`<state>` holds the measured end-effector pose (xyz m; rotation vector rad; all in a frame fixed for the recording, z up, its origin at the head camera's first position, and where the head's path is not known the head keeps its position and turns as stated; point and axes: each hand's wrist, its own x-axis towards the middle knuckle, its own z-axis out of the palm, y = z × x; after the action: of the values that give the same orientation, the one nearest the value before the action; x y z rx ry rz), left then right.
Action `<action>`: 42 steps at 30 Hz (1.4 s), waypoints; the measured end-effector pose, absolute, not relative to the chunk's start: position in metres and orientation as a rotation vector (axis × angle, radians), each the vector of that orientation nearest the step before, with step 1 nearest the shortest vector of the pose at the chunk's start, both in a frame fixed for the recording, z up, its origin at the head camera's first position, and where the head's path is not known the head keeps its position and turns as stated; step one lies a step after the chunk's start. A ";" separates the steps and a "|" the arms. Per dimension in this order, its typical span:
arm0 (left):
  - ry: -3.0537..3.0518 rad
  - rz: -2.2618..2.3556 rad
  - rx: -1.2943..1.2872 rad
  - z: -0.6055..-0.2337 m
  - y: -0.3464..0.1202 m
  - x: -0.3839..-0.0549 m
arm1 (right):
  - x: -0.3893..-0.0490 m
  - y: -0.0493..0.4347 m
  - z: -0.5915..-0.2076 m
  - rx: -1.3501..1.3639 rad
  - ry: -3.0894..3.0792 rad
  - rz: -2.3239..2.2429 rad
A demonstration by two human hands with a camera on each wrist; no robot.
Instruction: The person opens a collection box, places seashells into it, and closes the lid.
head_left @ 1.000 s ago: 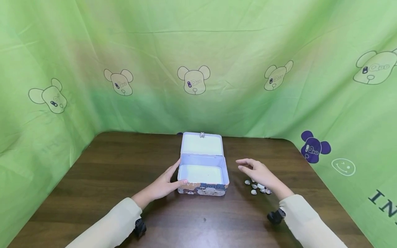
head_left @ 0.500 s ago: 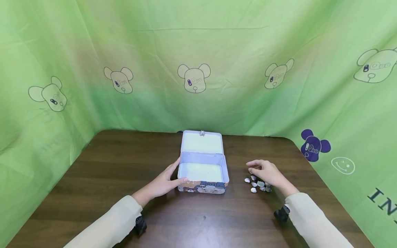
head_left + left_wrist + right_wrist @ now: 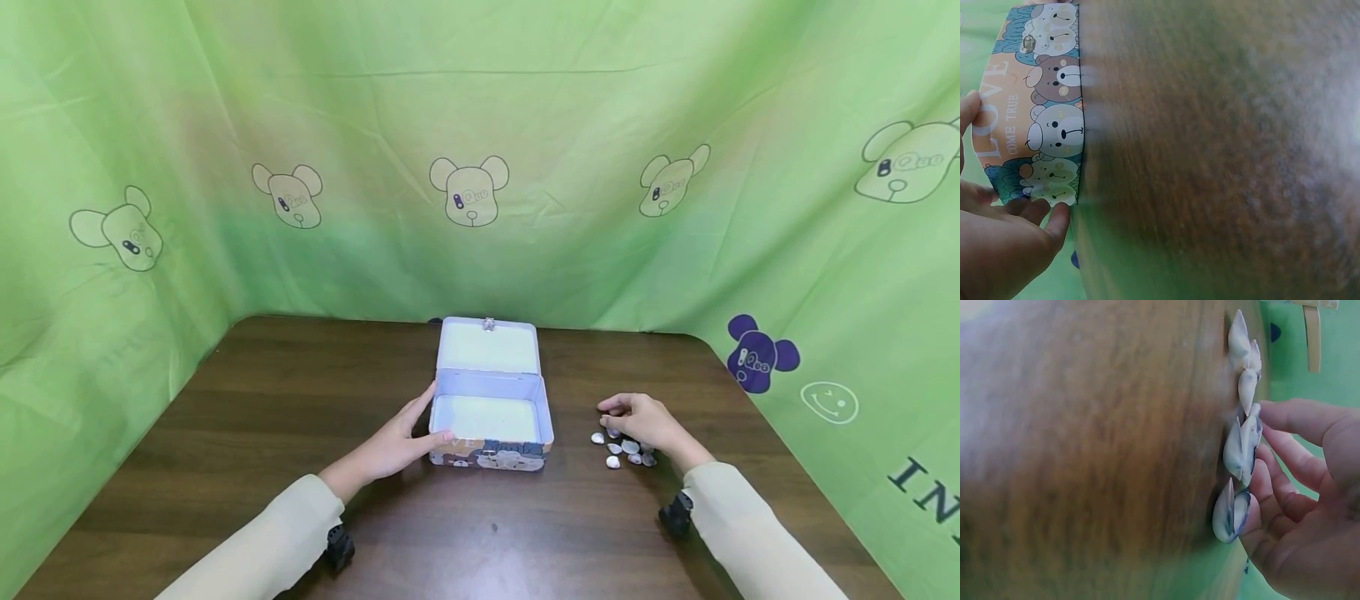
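A lidded tin box (image 3: 491,454) stands mid-table with its lid (image 3: 489,346) raised and its white inside bare. My left hand (image 3: 393,450) grips its left side, thumb at the front rim and fingers along the side. In the left wrist view, cartoon bears and "LOVE COME TRUE" cover the tin's front. Right of the box lie several small pale seashells (image 3: 630,447). Over their far end is my right hand (image 3: 647,419), thumb and fingers bent, fingertips right at the shells (image 3: 1247,390). I cannot tell if a shell is pinched.
The brown wooden table (image 3: 300,375) reaches back to a green curtain (image 3: 562,250) with bear drawings, which also runs along both sides. A small metal clasp (image 3: 489,324) sits at the top of the raised lid. Black devices (image 3: 677,515) are strapped at both wrists.
My right hand has moved rightward from beside the box to the far end of the shells, then lowered a little, its fingers closer to them. My left hand stays on the box.
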<state>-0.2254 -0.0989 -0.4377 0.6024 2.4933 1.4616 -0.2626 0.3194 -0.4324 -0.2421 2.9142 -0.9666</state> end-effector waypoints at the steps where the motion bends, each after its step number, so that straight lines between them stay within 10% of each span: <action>1: 2.493 1.463 0.604 -0.438 -0.099 -0.225 | -0.263 0.319 -0.432 -0.237 2.913 -0.970; 42: 2.481 1.468 0.580 -0.439 -0.100 -0.225 | -0.252 0.255 -0.377 -0.614 3.059 -1.029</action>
<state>-0.2247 -0.0995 -0.4389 0.5799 2.4813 1.4683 -0.2515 0.2554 -0.3771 -0.6139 3.0594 -1.0293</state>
